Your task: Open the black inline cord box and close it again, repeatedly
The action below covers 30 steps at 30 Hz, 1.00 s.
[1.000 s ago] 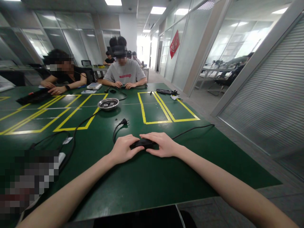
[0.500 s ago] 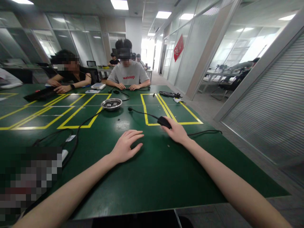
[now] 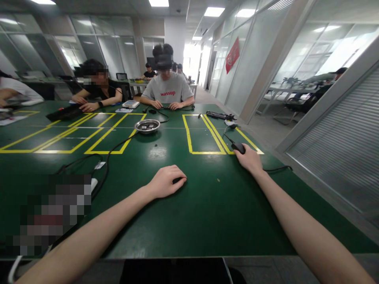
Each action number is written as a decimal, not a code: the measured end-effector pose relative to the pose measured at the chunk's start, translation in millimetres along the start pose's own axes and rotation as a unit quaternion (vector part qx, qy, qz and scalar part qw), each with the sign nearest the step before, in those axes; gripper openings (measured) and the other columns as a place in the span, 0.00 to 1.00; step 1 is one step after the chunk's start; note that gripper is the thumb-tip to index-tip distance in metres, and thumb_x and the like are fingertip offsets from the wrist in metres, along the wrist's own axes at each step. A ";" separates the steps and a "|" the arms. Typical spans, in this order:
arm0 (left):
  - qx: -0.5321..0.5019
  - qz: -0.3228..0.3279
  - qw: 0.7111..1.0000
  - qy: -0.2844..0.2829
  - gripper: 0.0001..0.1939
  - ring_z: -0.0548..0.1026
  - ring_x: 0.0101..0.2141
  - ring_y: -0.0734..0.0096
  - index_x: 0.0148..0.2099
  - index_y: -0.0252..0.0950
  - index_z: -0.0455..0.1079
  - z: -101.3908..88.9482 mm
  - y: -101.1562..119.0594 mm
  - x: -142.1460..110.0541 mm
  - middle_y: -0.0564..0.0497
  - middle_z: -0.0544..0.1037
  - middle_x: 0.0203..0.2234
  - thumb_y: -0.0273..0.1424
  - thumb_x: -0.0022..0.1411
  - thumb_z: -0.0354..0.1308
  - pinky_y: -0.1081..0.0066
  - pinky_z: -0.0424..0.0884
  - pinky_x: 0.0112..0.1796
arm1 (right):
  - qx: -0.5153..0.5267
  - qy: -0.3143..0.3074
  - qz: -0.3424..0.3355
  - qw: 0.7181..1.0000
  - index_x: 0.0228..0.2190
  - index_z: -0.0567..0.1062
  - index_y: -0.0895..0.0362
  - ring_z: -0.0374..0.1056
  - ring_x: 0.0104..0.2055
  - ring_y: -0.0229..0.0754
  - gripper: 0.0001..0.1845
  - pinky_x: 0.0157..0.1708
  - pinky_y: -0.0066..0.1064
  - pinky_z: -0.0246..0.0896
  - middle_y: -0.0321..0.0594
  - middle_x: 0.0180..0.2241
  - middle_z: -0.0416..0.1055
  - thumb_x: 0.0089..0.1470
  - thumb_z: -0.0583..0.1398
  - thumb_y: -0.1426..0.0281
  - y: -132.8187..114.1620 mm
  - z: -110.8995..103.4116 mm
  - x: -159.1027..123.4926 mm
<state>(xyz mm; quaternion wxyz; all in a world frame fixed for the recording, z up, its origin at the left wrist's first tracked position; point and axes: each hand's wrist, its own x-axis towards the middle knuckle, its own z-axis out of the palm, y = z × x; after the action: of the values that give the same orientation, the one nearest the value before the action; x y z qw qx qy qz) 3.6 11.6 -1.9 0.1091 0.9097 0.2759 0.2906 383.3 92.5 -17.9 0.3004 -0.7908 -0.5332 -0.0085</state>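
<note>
My right hand (image 3: pixel 250 159) reaches out to the right side of the green table (image 3: pixel 189 213) and is closed on a black adapter (image 3: pixel 238 148) beside the yellow tape line. The adapter's thin black cable (image 3: pixel 278 169) trails past my wrist toward the table's right edge. My left hand (image 3: pixel 166 182) rests on the table in front of me with its fingers curled down. A small dark piece (image 3: pixel 177 180) shows under its fingertips; I cannot make out what it is.
A metal bowl (image 3: pixel 147 126) holding small parts stands mid-table. Yellow tape rectangles (image 3: pixel 190 136) mark the surface. Black cables (image 3: pixel 106 159) lie at the left. A black tool (image 3: pixel 219 115) lies at the far right. Two people (image 3: pixel 167 88) sit across the table.
My right hand carried the black adapter from the table's middle out to the right and farther away, its cable following. My left hand stayed put and curled its fingers down.
</note>
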 end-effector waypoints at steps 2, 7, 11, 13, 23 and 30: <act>-0.004 0.003 1.000 -0.002 0.10 0.80 0.39 0.64 0.41 0.36 0.78 -0.4 -0.1 0.3 0.49 0.85 0.37 0.28 0.71 0.55 0.66 0.76 0.42 | -0.010 0.013 0.012 1.000 0.56 0.76 0.57 0.76 0.46 0.59 0.28 0.47 0.43 0.69 0.54 0.45 0.80 0.58 0.62 0.58 -0.9 -0.5 -1.0; -0.010 0.004 1.000 -0.004 0.10 0.80 0.40 0.64 0.40 0.37 0.78 -0.4 -1.3 0.4 0.49 0.85 0.37 0.29 0.72 0.55 0.66 0.76 0.43 | -0.001 0.117 0.037 0.992 0.62 0.71 0.56 0.76 0.47 0.60 0.31 0.47 0.47 0.69 0.54 0.47 0.79 0.62 0.57 0.55 2.2 -12.1 -2.1; -0.010 0.008 1.000 -0.004 0.10 0.79 0.40 0.65 0.40 0.38 0.78 -0.1 -2.7 0.7 0.49 0.85 0.37 0.29 0.72 0.55 0.66 0.76 0.43 | -0.004 0.125 0.052 0.991 0.64 0.69 0.54 0.75 0.48 0.61 0.33 0.48 0.49 0.69 0.53 0.48 0.78 0.62 0.56 0.53 8.0 -12.8 -1.6; -0.008 0.013 1.000 -0.004 0.10 0.79 0.40 0.64 0.40 0.37 0.78 0.3 -3.4 0.7 0.49 0.84 0.37 0.29 0.71 0.55 0.66 0.76 0.43 | -0.013 0.086 0.046 0.995 0.62 0.72 0.53 0.75 0.49 0.60 0.32 0.48 0.48 0.69 0.52 0.47 0.79 0.60 0.58 0.53 11.1 -8.6 0.0; -0.007 0.017 1.000 -0.002 0.10 0.79 0.41 0.65 0.39 0.38 0.78 2.3 -5.2 -0.5 0.49 0.84 0.38 0.29 0.72 0.56 0.66 0.76 0.43 | -0.060 0.033 0.035 0.997 0.56 0.76 0.52 0.74 0.49 0.58 0.28 0.48 0.45 0.69 0.50 0.50 0.76 0.56 0.63 0.55 18.6 2.8 4.2; -0.009 0.011 1.000 -0.010 0.12 0.79 0.41 0.65 0.40 0.38 0.79 0.6 -4.6 -0.2 0.48 0.84 0.39 0.31 0.73 0.54 0.66 0.76 0.44 | 0.036 0.083 0.054 0.994 0.50 0.78 0.56 0.75 0.44 0.54 0.23 0.46 0.42 0.68 0.49 0.45 0.78 0.56 0.62 0.58 18.1 -1.9 5.6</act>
<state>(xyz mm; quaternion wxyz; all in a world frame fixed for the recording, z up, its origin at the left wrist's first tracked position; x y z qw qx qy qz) 1.8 15.3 -4.1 0.1165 0.9144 0.2625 0.2853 401.7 91.7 -22.9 0.3718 -0.8039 -0.4627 -0.0383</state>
